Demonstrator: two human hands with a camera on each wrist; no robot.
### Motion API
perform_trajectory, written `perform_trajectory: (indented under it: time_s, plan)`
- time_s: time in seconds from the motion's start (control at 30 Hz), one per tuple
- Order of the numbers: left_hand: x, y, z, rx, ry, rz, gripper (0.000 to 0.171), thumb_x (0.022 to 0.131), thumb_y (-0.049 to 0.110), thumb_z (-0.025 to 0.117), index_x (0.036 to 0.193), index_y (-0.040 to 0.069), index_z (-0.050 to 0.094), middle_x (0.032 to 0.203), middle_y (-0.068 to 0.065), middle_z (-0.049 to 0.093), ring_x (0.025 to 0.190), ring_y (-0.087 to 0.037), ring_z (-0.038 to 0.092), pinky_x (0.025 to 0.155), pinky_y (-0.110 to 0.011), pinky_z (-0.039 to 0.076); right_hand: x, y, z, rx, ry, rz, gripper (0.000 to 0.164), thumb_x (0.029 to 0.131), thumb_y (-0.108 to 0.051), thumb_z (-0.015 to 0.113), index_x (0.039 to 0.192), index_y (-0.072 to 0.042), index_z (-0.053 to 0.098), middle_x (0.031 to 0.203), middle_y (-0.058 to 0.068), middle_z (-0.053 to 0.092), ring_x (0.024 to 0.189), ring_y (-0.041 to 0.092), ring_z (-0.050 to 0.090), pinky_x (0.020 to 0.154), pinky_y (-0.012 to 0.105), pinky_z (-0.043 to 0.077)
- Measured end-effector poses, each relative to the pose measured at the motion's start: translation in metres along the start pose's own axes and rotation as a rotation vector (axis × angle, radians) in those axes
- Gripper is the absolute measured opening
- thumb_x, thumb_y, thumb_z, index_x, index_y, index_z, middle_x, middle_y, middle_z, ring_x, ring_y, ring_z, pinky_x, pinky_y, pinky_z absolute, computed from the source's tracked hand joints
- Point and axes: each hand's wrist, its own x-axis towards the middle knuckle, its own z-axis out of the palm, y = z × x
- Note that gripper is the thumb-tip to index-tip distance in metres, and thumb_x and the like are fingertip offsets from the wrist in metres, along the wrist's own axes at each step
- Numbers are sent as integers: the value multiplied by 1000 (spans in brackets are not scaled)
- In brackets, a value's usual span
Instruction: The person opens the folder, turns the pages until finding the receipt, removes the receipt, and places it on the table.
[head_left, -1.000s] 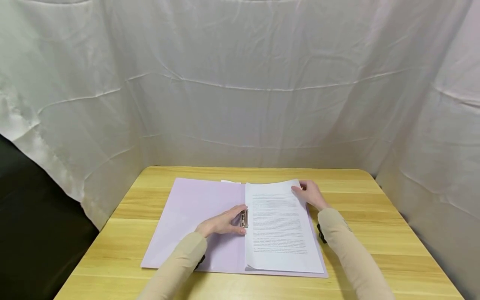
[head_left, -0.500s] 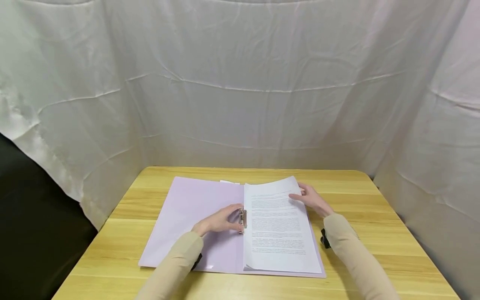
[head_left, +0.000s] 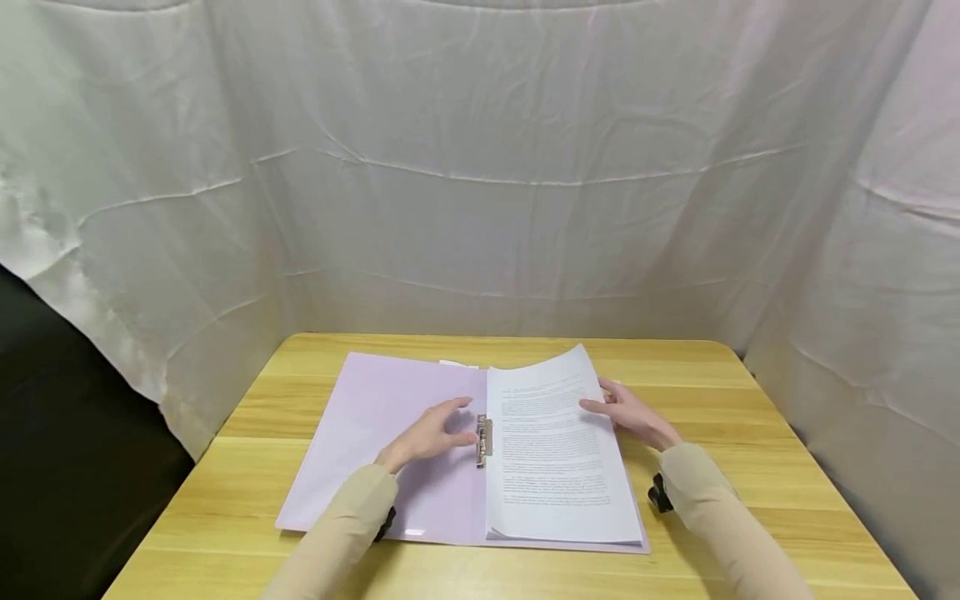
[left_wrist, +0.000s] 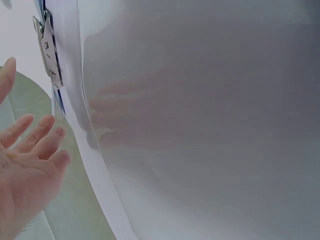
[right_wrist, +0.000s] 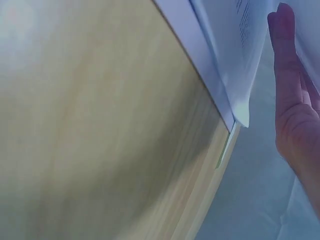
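Note:
A lilac clip folder (head_left: 397, 392) lies spread on the table, with a stack of printed paper (head_left: 555, 467) on its right side. At the stack's inner edge sits a metal clip (head_left: 482, 442), also seen as a silver clip (left_wrist: 48, 50) in the left wrist view. My left hand (head_left: 429, 429) hovers over the left cover beside the clip, fingers apart and holding nothing. My right hand (head_left: 633, 412) pinches the upper right edge of the top paper, thumb in front and fingers behind. That corner bends upward. Part of the fingers is hidden by the paper.
The wooden table (head_left: 697, 367) surrounds the folder. A slip of white paper (head_left: 457, 364) sticks out behind the folder's top edge. Pale cloth (head_left: 480, 208) hangs behind and at both sides, and something black (head_left: 67, 467) shows at the far left.
My left hand has let go of the clip and drawn back to the left. The right hand has slid down the paper's edge, and the paper's upper corner has risen higher.

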Motion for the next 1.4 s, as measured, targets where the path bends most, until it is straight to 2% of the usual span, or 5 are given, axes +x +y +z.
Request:
perform_trajectory:
  time_s: [0.27,0.63,0.93,1.2,1.4]
  plan:
    - [-2,-4,1,-40,47,-13,72,93,25,72,151,-2,39,156,-24,42,146,-43,39,123,-59,28,-14,-8,8,112,-44,-24,73,108,-40,44,163,-12,6,133,20,62,103,19,71,84,39,62]
    - [-5,-4,0,-64,97,-9,73,93,27,72,150,-4,40,153,-26,45,144,-45,41,121,-60,30,-20,-24,24,226,-245,-161,71,105,-56,0,161,-14,1,134,20,56,113,24,65,90,43,58]
    - [-5,0,0,-259,81,-24,76,93,26,73,152,-6,35,155,-27,42,146,-45,39,123,-56,30,-21,-36,43,233,-254,-184,73,100,-63,-6,162,-25,-10,143,33,45,113,24,67,88,43,59]
    - [-5,10,2,-456,30,-10,77,95,26,70,154,-5,30,159,-27,35,149,-45,32,125,-56,25,-21,-46,61,217,-239,-164,72,101,-64,-2,162,-28,-11,152,38,30,103,15,68,75,30,62]
    - [-4,16,3,-522,21,7,74,98,23,67,155,-5,28,160,-27,33,150,-45,31,125,-56,25,-17,-51,71,159,-212,-163,72,102,-63,-1,162,-24,-12,160,37,21,117,34,66,77,32,62]
